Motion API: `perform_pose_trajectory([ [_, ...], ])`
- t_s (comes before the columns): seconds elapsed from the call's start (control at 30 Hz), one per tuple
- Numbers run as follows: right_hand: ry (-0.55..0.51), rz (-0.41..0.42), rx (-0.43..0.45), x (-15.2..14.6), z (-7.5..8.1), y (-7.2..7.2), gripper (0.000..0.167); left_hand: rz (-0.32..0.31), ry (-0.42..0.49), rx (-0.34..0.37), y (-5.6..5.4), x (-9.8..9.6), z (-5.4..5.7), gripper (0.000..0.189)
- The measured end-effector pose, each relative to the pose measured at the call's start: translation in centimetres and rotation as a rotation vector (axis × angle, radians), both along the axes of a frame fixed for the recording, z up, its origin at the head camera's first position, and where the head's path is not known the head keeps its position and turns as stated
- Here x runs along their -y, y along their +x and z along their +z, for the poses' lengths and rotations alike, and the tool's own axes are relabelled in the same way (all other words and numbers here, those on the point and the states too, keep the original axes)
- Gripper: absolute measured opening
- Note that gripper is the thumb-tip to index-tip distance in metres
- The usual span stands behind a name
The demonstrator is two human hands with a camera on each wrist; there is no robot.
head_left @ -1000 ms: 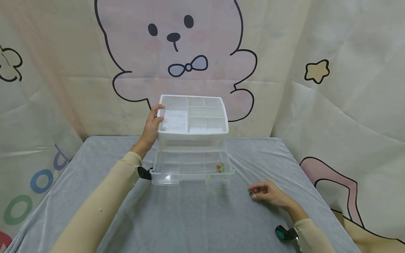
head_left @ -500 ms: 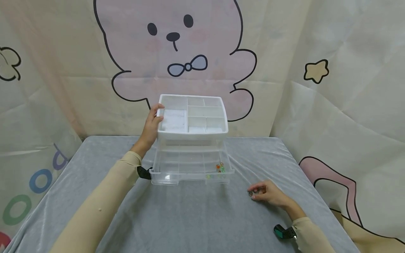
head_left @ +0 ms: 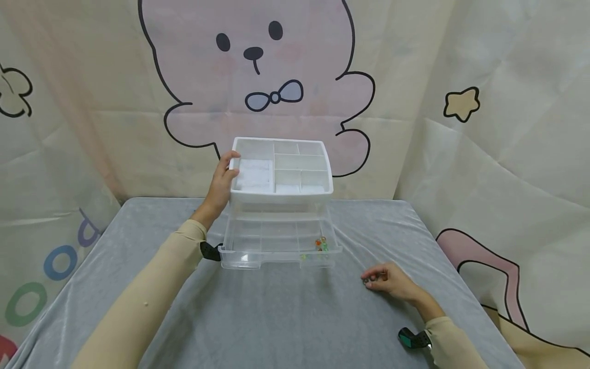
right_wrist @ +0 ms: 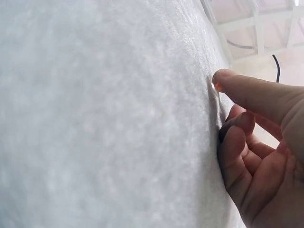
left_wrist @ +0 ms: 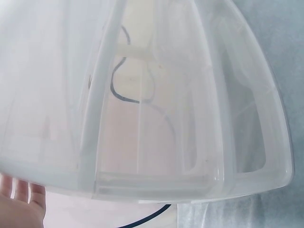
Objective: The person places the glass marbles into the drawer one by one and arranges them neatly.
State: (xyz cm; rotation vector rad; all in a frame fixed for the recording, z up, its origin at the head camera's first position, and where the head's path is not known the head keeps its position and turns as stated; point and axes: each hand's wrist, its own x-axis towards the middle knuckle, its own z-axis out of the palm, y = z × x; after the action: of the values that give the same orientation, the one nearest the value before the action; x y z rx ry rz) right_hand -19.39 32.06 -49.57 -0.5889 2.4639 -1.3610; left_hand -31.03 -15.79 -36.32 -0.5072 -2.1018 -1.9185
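A clear plastic storage box (head_left: 278, 209) with a white compartment tray (head_left: 281, 193) on top stands toward the back of the table. Its lower clear drawer (head_left: 276, 258) is pulled out at the front. Small orange and green beads (head_left: 321, 245) lie in the drawer's right part. My left hand (head_left: 220, 187) grips the white tray's left side; in the left wrist view its fingers (left_wrist: 21, 192) show at the box's edge. On the cloth to the right, my right hand (head_left: 392, 283) holds small dark beads (head_left: 367, 281) between thumb and curled fingers, partly hidden. An orange glint shows by a fingertip (right_wrist: 225, 78).
Grey cloth (head_left: 276, 318) covers the table. Behind it hangs a curtain (head_left: 396, 102) printed with a bear. A black wrist camera (head_left: 413, 338) sits under the right wrist, and another (head_left: 210, 251) is beside the drawer's left corner.
The right fingers shift slightly around the dark beads, and more of these show between the fingertips. The left hand and the box stay in place.
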Motion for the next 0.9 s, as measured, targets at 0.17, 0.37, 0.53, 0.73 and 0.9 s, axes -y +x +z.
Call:
perform_pose_trajectory([
  [0.17,-0.004,0.0,0.015,0.0,-0.2,-0.2,0.022,-0.004,0.015,-0.007,0.0,0.0,0.0,0.04],
  [0.37,0.007,0.003,0.039,-0.3,-0.1,-0.4,0.023,-0.007,0.015,-0.008,0.1,0.0,0.0,0.04],
  [0.53,-0.005,0.014,0.028,-0.5,-0.1,-0.4,0.023,-0.013,0.015,-0.015,0.0,0.1,0.0,0.039],
  [0.73,-0.002,0.028,0.011,-0.3,0.3,-0.5,0.023,-0.006,0.023,-0.012,-0.3,0.0,0.0,0.039],
  [0.9,0.027,0.003,-0.004,0.0,0.8,-0.6,0.022,-0.002,0.022,-0.018,-0.3,0.1,-0.1,0.04],
])
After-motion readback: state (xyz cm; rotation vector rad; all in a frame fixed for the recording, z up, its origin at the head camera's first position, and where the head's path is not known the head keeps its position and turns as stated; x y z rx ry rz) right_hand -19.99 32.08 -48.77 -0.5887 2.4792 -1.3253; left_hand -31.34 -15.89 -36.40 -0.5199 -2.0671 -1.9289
